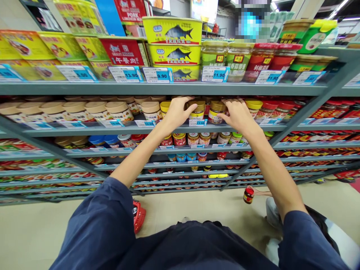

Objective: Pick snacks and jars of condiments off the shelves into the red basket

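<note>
Both my arms reach up to the second shelf [84, 130] of a grey store rack. My left hand [176, 112] curls over the top of a gold-lidded jar [197, 109], thumb on its lid, fingers closed round something behind it. My right hand [238, 115] rests fingers bent on the neighbouring jars, next to another gold-lidded jar [216, 111]. What its fingers grip is hidden. Price tags [197, 122] hang just below both hands.
Yellow fish tins [173, 30] and green and red jars [237, 56] fill the top shelf. Cream-lidded jars [118, 110] stand left of my hands. Another person crouches at lower right, holding a red jar [248, 195]. A red basket [138, 215] sits on the floor.
</note>
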A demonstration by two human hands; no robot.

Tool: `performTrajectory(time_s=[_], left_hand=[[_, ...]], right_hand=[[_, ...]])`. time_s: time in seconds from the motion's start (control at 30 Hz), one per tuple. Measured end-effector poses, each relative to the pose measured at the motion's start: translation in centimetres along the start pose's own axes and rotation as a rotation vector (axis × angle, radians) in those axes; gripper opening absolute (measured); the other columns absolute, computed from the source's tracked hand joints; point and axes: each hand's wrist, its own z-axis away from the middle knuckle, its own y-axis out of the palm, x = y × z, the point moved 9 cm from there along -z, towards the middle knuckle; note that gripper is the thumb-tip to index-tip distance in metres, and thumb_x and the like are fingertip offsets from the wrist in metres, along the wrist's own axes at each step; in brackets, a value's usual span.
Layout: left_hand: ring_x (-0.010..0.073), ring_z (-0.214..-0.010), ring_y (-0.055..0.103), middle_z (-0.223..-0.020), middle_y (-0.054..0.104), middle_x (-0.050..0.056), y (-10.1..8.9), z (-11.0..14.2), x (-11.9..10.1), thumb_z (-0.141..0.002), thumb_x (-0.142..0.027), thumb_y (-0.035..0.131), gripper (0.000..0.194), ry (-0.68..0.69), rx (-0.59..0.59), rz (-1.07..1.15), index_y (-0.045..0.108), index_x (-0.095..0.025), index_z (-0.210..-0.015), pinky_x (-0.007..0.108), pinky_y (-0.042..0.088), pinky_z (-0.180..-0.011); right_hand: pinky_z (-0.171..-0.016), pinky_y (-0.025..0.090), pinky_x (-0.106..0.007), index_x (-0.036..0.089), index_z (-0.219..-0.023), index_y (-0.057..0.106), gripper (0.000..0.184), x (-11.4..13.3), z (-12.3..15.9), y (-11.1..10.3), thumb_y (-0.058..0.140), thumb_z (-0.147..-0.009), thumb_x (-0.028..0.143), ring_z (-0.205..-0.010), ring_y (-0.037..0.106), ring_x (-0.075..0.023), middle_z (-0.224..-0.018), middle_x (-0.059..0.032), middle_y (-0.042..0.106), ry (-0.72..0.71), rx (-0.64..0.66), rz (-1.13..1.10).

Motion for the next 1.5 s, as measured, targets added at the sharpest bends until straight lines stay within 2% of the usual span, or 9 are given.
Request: performTrajectory(time_s=[0.13,0.27,0.47,0.63,0.8,0.97,1.07,1.27,1.5], left_hand=[[0.0265,-0.127,0.065,-0.132,0.074,0.011,0.3,-0.8,0.1,-0.101,-0.036,0.059,0.034,0.035,0.065,0.015,0.075,-0.016,-0.125,0.039,0.043,-0.118],[0.0282,-0.125,0.065,-0.129,0.075,0.01,0.7,-1.5,0.6,-0.097,-0.033,0.065,0.03,0.046,0.116,-0.02,0.077,-0.019,-0.121,0.042,0.042,-0.118],[0.0282,-0.128,0.064,-0.131,0.074,0.012,0.7,-1.2,0.3,-0.097,-0.033,0.066,0.032,0.073,0.11,-0.022,0.076,-0.018,-0.123,0.042,0.043,-0.118],[0.0288,-0.124,0.065,-0.131,0.074,0.013,0.7,-1.0,0.2,-0.097,-0.034,0.064,0.035,0.069,0.126,-0.037,0.075,-0.016,-0.124,0.043,0.044,-0.116],[0.0297,-0.121,0.064,-0.127,0.074,0.013,0.8,-1.1,0.1,-0.096,-0.034,0.063,0.034,0.066,0.105,-0.046,0.074,-0.016,-0.123,0.044,0.043,-0.116],[0.0313,-0.123,0.062,-0.13,0.071,0.014,1.7,-1.1,0.5,-0.088,-0.038,0.076,0.043,-0.003,0.062,-0.051,0.066,-0.017,-0.124,0.044,0.044,-0.114],[0.0302,-0.123,0.062,-0.131,0.07,0.014,2.0,-1.1,0.6,-0.09,-0.035,0.075,0.041,-0.011,0.059,-0.035,0.064,-0.016,-0.124,0.043,0.044,-0.114],[0.0306,-0.122,0.063,-0.13,0.07,0.013,1.5,-0.8,0.7,-0.091,-0.035,0.073,0.038,-0.023,0.062,-0.033,0.064,-0.016,-0.123,0.044,0.044,-0.114],[0.0315,-0.125,0.062,-0.131,0.069,0.015,1.6,-0.7,0.6,-0.091,-0.032,0.071,0.039,-0.026,0.074,-0.053,0.062,-0.014,-0.125,0.044,0.044,-0.115]], right_hand=[[-0.102,0.05,-0.059,0.007,-0.144,0.061,0.06,-0.8,-0.3,0.4,0.056,-0.103,0.05,-0.115,0.066,-0.042,-0.118,-0.0243,0.074,0.0,0.015,-0.024],[-0.096,0.052,-0.056,0.009,-0.138,0.066,0.058,-0.9,-0.4,0.5,0.057,-0.102,0.053,-0.107,0.068,-0.0407,-0.108,-0.0217,0.077,-0.007,-0.011,-0.056],[-0.103,0.051,-0.055,0.009,-0.146,0.062,0.058,-0.5,-0.5,0.6,0.062,-0.101,0.046,-0.12,0.066,-0.0402,-0.126,-0.0213,0.075,-0.053,-0.011,-0.118],[-0.107,0.048,-0.057,0.012,-0.145,0.063,0.057,-0.6,-0.8,0.5,0.064,-0.099,0.045,-0.13,0.061,-0.0416,-0.132,-0.02,0.074,-0.068,-0.005,-0.131],[-0.106,0.048,-0.056,0.011,-0.148,0.06,0.065,-0.1,-0.9,0.4,0.064,-0.099,0.053,-0.127,0.062,-0.0431,-0.128,-0.0227,0.074,-0.025,0.053,-0.067],[-0.106,0.047,-0.057,0.01,-0.152,0.055,0.075,0.8,-1.2,0.0,0.065,-0.097,0.059,-0.117,0.066,-0.0427,-0.116,-0.0241,0.075,-0.019,0.094,0.041],[-0.101,0.05,-0.055,0.009,-0.151,0.056,0.076,0.6,-1.4,0.1,0.066,-0.096,0.06,-0.114,0.067,-0.0432,-0.11,-0.0233,0.076,-0.01,0.102,0.03],[-0.105,0.049,-0.054,0.012,-0.154,0.053,0.073,0.7,-1.5,0.8,0.065,-0.098,0.056,-0.131,0.059,-0.0436,-0.125,-0.0237,0.074,-0.036,0.084,-0.017],[-0.106,0.05,-0.054,0.008,-0.154,0.051,0.072,1.5,-1.5,0.9,0.061,-0.1,0.055,-0.14,0.052,-0.0435,-0.119,-0.0257,0.074,-0.045,0.099,0.031]])
